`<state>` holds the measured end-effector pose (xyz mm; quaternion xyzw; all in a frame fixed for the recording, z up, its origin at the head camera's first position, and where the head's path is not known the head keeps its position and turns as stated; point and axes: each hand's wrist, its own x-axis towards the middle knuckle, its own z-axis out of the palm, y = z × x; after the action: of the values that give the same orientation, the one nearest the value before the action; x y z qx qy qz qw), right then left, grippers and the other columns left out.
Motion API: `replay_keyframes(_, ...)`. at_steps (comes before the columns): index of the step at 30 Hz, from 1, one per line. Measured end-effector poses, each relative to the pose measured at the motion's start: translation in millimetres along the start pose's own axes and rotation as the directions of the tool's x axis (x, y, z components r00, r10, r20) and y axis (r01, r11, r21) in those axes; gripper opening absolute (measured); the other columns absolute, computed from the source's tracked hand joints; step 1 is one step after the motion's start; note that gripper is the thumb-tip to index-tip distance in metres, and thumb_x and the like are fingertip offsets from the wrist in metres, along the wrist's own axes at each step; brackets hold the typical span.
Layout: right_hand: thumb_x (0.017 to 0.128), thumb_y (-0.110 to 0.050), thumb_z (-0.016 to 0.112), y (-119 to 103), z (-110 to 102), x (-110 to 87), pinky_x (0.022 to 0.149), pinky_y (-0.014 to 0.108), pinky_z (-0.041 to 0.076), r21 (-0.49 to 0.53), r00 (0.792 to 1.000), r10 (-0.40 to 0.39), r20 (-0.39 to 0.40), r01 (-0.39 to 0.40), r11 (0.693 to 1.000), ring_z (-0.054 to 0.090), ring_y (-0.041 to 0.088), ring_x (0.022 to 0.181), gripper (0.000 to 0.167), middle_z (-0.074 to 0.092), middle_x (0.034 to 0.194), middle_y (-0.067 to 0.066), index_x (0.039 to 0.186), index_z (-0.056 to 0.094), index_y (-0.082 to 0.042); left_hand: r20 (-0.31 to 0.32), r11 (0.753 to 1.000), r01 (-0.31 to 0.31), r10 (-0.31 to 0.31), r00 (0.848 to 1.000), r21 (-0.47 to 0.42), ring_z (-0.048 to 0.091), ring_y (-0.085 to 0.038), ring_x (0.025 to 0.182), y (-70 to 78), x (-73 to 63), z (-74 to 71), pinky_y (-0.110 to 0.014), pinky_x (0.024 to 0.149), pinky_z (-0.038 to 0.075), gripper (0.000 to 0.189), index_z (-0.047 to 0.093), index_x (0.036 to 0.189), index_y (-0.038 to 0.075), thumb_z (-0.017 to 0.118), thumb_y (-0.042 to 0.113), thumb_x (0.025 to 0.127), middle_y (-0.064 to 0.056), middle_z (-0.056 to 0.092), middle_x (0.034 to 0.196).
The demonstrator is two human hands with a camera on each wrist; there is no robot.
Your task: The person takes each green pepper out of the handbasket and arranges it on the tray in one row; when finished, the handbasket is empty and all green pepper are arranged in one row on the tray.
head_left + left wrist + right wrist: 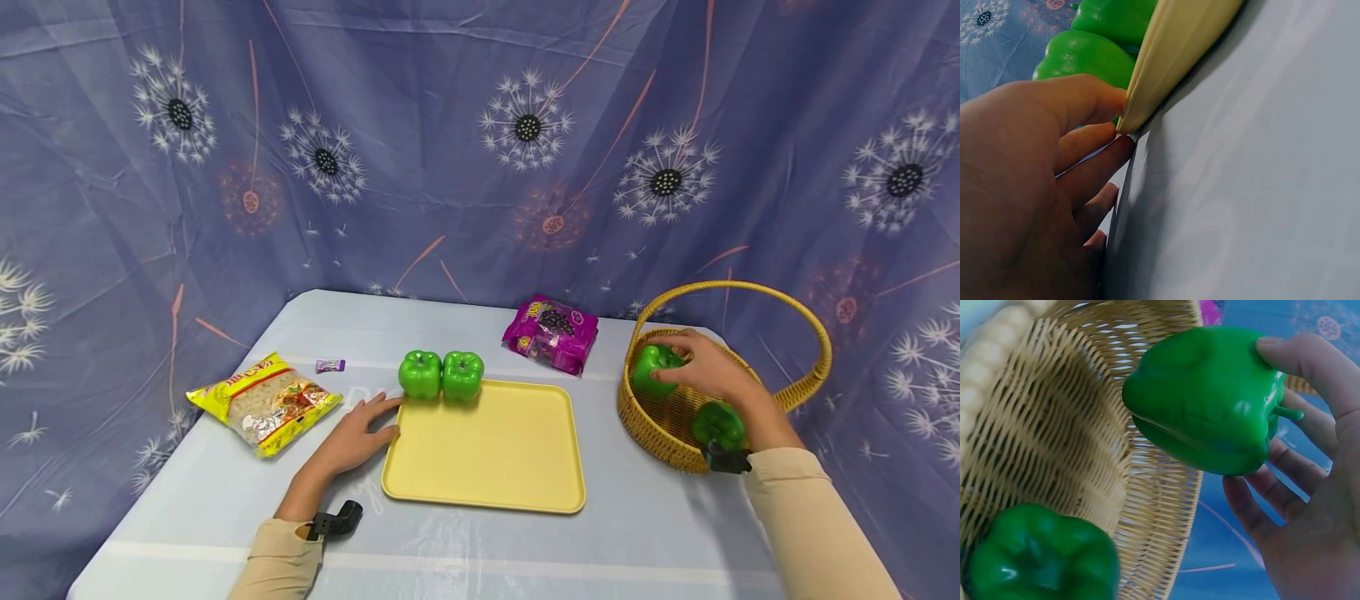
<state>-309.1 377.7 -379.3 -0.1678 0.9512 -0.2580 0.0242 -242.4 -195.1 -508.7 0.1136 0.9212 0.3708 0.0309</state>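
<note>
In the basket point(637, 421) on the right, my right hand point(708, 367) grips a green bell pepper point(1204, 400) between thumb and fingers. The pepper lies on its side in the hand, its stem toward the palm. A second green bell pepper point(1044, 556) sits lower in the basket, partly covered by my wrist in the head view. My left hand point(360, 435) rests at the left edge of a yellow tray point(487, 446), fingers extended, thumb and fingertips at the rim. Two more green bell peppers point(420, 375) stand side by side at the tray's far left corner.
A yellow food packet point(266, 404) lies left of my left hand, with a small purple wrapper point(330, 366) beyond it. Toward the back lies a purple grape-printed bag point(552, 333). The basket's tall handle point(738, 286) arches over it. A patterned curtain point(420, 150) hangs behind the table.
</note>
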Motion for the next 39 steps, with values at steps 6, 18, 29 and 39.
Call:
replay_keyframes(6, 0.079, -0.044, 0.077, -13.4, -5.7, -2.5, 0.081, 0.052, 0.045, -0.036, 0.999, -0.006, -0.046, 0.004, 0.999, 0.049, 0.034, 0.102, 0.066, 0.052, 0.118, 0.015, 0.133, 0.057, -0.012, 0.003, 1.000, 0.011, -0.011, 1.000, 0.002, 0.015, -0.050, 0.138, -1.1, 0.2, 0.0, -0.065, 0.108, 0.015, 0.051, 0.049, 0.142, 0.019, 0.060, 0.032, 0.094, -0.019, 0.030, 0.152)
replay_keyframes(18, 0.080, -0.050, 0.074, -40.8, -15.9, -5.0, 0.078, 0.053, 0.047, -0.063, 1.000, 0.011, -0.026, -0.012, 0.998, 0.047, 0.033, 0.108, 0.068, 0.046, 0.127, 0.012, 0.137, 0.055, -0.018, -0.002, 1.000, -0.009, 0.009, 1.000, -0.012, 0.016, -0.050, 0.138, -1.8, 0.9, -0.8, -0.064, 0.109, 0.015, 0.052, 0.050, 0.142, 0.019, 0.061, 0.033, 0.094, -0.019, 0.031, 0.151)
replay_keyframes(29, 0.079, -0.043, 0.077, -67.8, -3.7, 6.2, 0.077, 0.048, 0.052, -0.009, 0.997, -0.077, 0.002, 0.077, 0.997, 0.051, 0.036, 0.104, 0.063, 0.046, 0.124, 0.012, 0.134, 0.057, -0.018, 0.006, 1.000, 0.003, -0.003, 1.000, -0.012, 0.016, -0.049, 0.138, -0.8, 0.4, -1.6, -0.063, 0.109, 0.015, 0.051, 0.050, 0.142, 0.018, 0.061, 0.033, 0.094, -0.019, 0.031, 0.151)
replay_keyframes(39, 0.078, -0.042, 0.078, -88.1, 21.1, 18.4, 0.075, 0.041, 0.052, -0.046, 0.992, -0.123, 0.028, 0.124, 0.991, 0.046, 0.031, 0.109, 0.059, 0.046, 0.133, 0.013, 0.129, 0.061, -0.018, 0.006, 1.000, -0.004, 0.004, 1.000, -0.014, 0.015, -0.049, 0.138, -1.4, 0.7, 0.1, -0.064, 0.109, 0.015, 0.051, 0.049, 0.142, 0.018, 0.061, 0.032, 0.094, -0.019, 0.031, 0.152)
